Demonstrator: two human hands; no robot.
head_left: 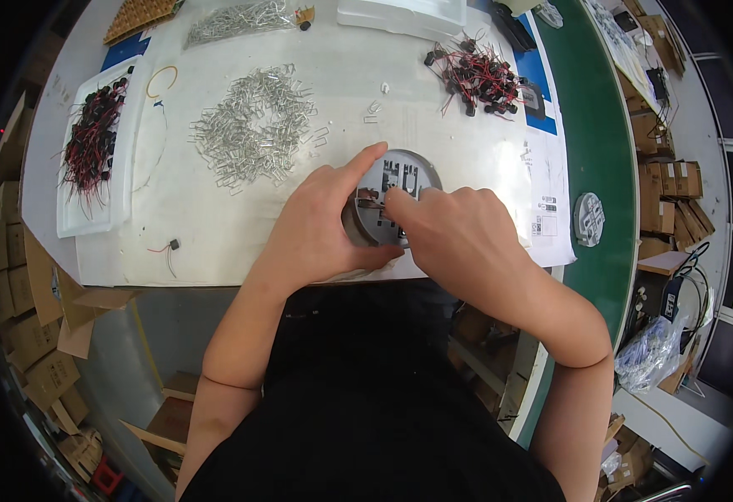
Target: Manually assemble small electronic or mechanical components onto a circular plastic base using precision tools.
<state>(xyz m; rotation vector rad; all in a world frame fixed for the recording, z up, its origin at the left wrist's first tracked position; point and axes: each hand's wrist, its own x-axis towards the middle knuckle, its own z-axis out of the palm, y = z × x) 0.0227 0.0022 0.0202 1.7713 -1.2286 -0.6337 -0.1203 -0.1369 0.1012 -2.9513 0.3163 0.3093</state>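
A round grey plastic housing (421,161) with slots and small raised parts inside sits tilted near the table's front edge. My left hand (312,222) grips it by the side, thumb and fingers spread around the rim. Over its open face is my right hand (467,234), fingers curled and pressed together into the inside. Whatever those fingertips hold, if anything, is hidden. A bit of dark wiring or metal shows between the two hands. Beyond the left hand lies a loose heap of U-shaped metal pins (253,125). Two such loose pins (372,111) rest beyond the housing.
At the left, a white tray (128,197) holds black parts with red and black wires (94,138); more wired parts (479,79) are heaped at the far right. A bag of pins (241,23) and a white bin (400,15) stand at the back. A grey disc (589,219) lies on the green surface.
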